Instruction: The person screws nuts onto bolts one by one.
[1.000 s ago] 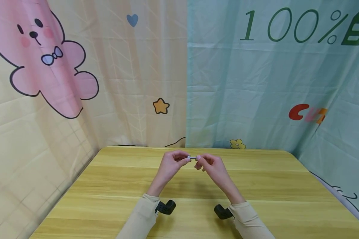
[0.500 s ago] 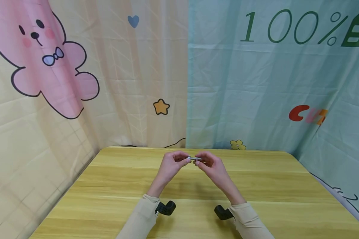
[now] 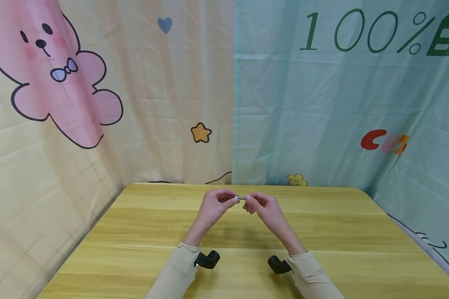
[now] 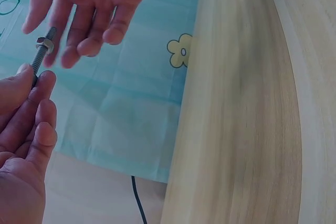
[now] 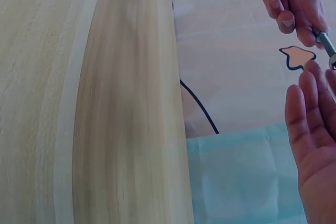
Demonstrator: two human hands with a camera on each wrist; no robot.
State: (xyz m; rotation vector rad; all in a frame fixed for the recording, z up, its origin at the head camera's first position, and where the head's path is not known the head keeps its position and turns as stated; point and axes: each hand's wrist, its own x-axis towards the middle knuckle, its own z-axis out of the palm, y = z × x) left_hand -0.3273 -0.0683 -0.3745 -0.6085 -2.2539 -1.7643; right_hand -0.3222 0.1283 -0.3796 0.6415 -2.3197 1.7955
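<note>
A metal bolt (image 4: 41, 56) is held out between both hands above the far part of the table, lying nearly level in the head view. My left hand (image 3: 216, 204) pinches its head end between thumb and index fingertip. A hex nut (image 4: 44, 44) sits on the threaded shank, some way from that pinch. My right hand (image 3: 265, 207) is at the nut, fingers mostly straight. In the left wrist view its index finger lies right behind the nut and its thumb stands off to the side. From the head, the right fingertips cover the nut.
A wooden table (image 3: 142, 232) spreads under both forearms. Printed curtains (image 3: 307, 104) stand behind its far edge and along the sides. Black wrist cameras (image 3: 208, 259) project inward from both wrists. Past the table edge, a dark cable (image 4: 138, 200) hangs in the left wrist view.
Half a second ago the right thumb and fingers were spread, with the nut showing between them. Now they have come together over it, as one second ago. The left hand keeps its hold.
</note>
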